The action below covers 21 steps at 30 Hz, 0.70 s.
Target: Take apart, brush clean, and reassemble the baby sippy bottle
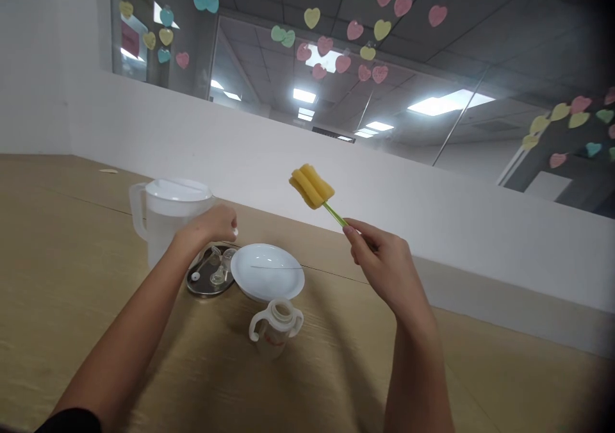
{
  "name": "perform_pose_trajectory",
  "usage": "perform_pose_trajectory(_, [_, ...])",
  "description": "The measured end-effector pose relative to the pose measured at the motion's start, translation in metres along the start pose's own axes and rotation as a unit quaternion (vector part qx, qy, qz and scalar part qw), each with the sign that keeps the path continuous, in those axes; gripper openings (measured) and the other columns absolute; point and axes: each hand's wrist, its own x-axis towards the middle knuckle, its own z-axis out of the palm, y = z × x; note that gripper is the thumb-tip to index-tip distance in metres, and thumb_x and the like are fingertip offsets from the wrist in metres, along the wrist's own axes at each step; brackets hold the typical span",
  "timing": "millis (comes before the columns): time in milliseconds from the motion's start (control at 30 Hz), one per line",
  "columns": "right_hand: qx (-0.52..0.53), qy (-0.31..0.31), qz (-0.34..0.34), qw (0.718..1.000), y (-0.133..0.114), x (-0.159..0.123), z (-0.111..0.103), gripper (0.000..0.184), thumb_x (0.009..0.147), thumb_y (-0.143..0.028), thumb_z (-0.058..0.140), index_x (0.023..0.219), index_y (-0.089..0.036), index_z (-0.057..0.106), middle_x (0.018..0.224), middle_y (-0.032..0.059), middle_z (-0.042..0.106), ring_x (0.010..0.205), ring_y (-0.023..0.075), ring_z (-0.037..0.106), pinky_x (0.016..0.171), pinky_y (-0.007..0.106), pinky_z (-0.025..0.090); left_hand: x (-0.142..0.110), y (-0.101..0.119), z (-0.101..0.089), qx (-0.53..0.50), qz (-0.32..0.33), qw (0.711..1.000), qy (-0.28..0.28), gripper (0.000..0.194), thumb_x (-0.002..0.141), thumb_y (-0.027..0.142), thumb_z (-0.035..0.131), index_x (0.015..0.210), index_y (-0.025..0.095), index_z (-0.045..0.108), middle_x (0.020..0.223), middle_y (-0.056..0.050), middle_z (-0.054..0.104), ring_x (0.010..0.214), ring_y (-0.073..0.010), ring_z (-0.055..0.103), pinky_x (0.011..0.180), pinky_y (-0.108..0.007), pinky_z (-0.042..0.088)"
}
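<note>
In my right hand (377,253) is the green handle of a sponge bottle brush (312,187), its yellow ribbed head raised and pointing up to the left. My left hand (217,223) is closed beside the pitcher, over the far side of the tray. A bit of something white shows at its fingers; the rest is hidden. Below it, a dark metal tray (204,284) carries clear bottle parts, among them a nipple (219,275). A white bowl (268,273) stands right of the tray. Nearer me, a two-handled baby bottle (275,332) stands upright without a cap.
A lidded translucent pitcher (163,223) stands at the left, partly behind my left forearm. A white wall (269,157) rises behind the tan tabletop (62,279). Above it, heart-shaped notes (325,45) dot a window.
</note>
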Motion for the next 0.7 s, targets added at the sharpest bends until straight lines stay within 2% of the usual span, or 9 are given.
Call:
perform_pose_trajectory(167, [0.003,-0.002,-0.001,1.000,0.001,0.002,0.000,0.039,0.086,-0.045,0.041,0.098,-0.019,0.068,0.052,-0.0029,0.045,0.048,0.0102,0.036,0.050,0.022,0.030,0.014,-0.013,0.020,-0.001,-0.049,0.986,-0.156,0.057,0.053,0.017,0.062,0.111,0.016,0.061,0.114,-0.010,0.063,0.094,-0.0228,0.061,0.070,-0.025,0.047])
perform_pose_trajectory(267, [0.004,-0.004,0.000,1.000,0.002,0.003,0.000,0.041,0.086,-0.046,0.041,0.100,-0.019,0.068,0.053,-0.0027,0.046,0.048,0.0102,0.036,0.049,0.023,0.031,0.025,-0.019,0.036,0.001,-0.056,0.975,-0.217,0.051,0.047,0.016,0.067,0.098,0.018,0.067,0.104,-0.008,0.068,0.089,-0.0233,0.063,0.069,-0.025,0.047])
perform_pose_trajectory(533, [0.005,-0.010,0.001,1.000,0.004,0.004,0.002,0.043,0.086,-0.047,0.040,0.101,-0.017,0.068,0.052,-0.0024,0.045,0.047,0.0104,0.036,0.049,0.023,0.031,0.033,-0.023,0.059,-0.013,-0.077,0.959,-0.272,0.034,0.043,0.025,0.075,0.075,0.016,0.072,0.084,-0.010,0.072,0.069,-0.0234,0.064,0.058,-0.027,0.047])
perform_pose_trajectory(700, [-0.001,-0.013,0.009,1.000,0.005,0.005,0.003,0.041,0.086,-0.046,0.041,0.103,-0.019,0.067,0.051,-0.0033,0.045,0.047,0.0103,0.036,0.050,0.023,0.031,0.031,-0.015,0.069,-0.009,-0.088,0.956,-0.281,0.027,0.035,0.023,0.079,0.058,0.013,0.069,0.065,-0.010,0.070,0.056,-0.0222,0.061,0.054,-0.029,0.047])
